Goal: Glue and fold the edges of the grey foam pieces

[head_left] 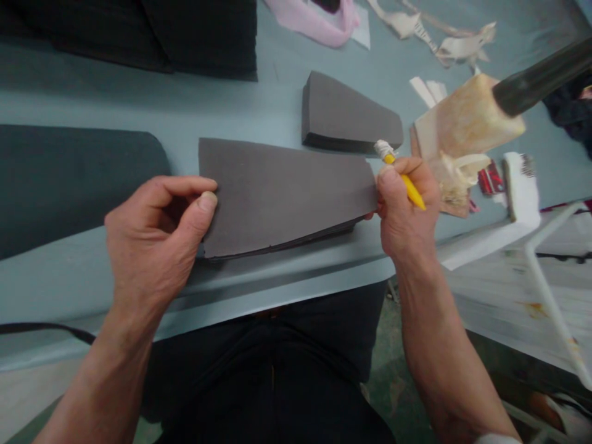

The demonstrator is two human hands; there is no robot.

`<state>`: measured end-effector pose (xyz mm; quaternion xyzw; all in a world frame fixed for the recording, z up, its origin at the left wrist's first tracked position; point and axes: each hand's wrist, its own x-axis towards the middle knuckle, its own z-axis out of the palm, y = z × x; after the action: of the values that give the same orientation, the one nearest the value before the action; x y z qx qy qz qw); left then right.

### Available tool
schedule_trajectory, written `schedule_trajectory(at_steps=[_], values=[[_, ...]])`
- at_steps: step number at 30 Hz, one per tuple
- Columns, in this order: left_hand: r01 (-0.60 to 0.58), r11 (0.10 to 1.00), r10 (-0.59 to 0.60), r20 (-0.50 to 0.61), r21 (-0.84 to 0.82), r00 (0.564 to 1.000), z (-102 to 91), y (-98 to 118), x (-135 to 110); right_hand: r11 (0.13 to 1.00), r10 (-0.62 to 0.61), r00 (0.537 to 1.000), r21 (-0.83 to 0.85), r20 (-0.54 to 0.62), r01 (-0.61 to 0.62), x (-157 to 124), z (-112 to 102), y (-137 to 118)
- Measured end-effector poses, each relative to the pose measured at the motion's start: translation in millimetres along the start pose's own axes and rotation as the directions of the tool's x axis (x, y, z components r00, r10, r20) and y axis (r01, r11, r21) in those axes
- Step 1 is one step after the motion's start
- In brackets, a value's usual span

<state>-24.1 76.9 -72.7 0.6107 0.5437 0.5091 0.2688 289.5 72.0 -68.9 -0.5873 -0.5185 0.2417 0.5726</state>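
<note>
A stack of dark grey wedge-shaped fabric pieces [282, 194] lies near the front edge of the pale blue table [259, 114]. My left hand [155, 237] pinches the stack's left edge, thumb on top and fingers curled. My right hand [407, 206] is closed at the stack's right edge, and in it is a yellow pen-like tool [407, 182] with a white wrapped tip.
A second stack of grey pieces [346, 117] lies farther back. Dark fabric [69, 179] sits at the left and black cloth [139, 31] at the back left. A block with a black handle [472, 120], pink cloth [319, 21], and white scraps [448, 43] lie at the right. A white frame [536, 246] stands beside the table.
</note>
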Motion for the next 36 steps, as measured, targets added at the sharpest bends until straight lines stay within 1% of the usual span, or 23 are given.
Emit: schedule_trajectory(at_steps=[3, 8, 12, 16, 18, 24, 30, 33, 36], values=[[0.004, 1.0, -0.005, -0.005, -0.008, 1.0, 0.0, 0.0, 0.2, 0.999, -0.035, 0.999, -0.012, 0.0, 0.035, 0.5, 0.7, -1.1], [0.004, 1.0, -0.004, 0.003, -0.02, 1.0, -0.5, -0.7, 1.2, 0.994, -0.081, 0.996, -0.064, 0.041, 0.084, 2.3, 2.4, -6.9], [-0.022, 0.999, 0.022, -0.001, -0.05, 1.0, -0.6, -2.7, 0.7, 0.991, -0.104, 0.994, -0.087, 0.037, 0.107, 2.9, 1.4, -15.0], [-0.055, 0.997, 0.056, 0.004, -0.049, 0.998, -0.2, -3.2, -0.1, 0.979, -0.181, 0.983, -0.085, 0.044, 0.184, 2.7, 0.8, -22.1], [-0.075, 0.996, 0.076, 0.01, -0.038, 0.997, 0.0, -2.4, -0.1, 0.976, -0.197, 0.98, -0.086, 0.037, 0.199, 2.9, 1.0, -25.6], [-0.107, 0.994, 0.106, -0.026, -0.035, 0.994, -0.5, -1.7, -0.3, 0.985, -0.165, 0.985, -0.063, -0.046, 0.162, 7.1, 3.3, -35.5], [-0.104, 0.993, 0.103, -0.035, -0.051, 0.994, 0.1, -3.6, -0.9, 0.993, -0.116, 0.991, 0.027, -0.072, 0.119, 9.6, 8.1, -39.8], [-0.084, 0.994, 0.081, -0.056, -0.065, 0.995, 0.7, -4.2, -2.0, 0.992, -0.083, 0.993, 0.091, -0.088, 0.091, 8.7, 11.5, -44.1], [-0.024, 0.996, 0.02, -0.043, -0.091, 0.999, 0.6, -4.8, -4.3, 0.985, -0.045, 0.992, 0.163, -0.118, 0.064, 8.4, 15.0, -48.8]])
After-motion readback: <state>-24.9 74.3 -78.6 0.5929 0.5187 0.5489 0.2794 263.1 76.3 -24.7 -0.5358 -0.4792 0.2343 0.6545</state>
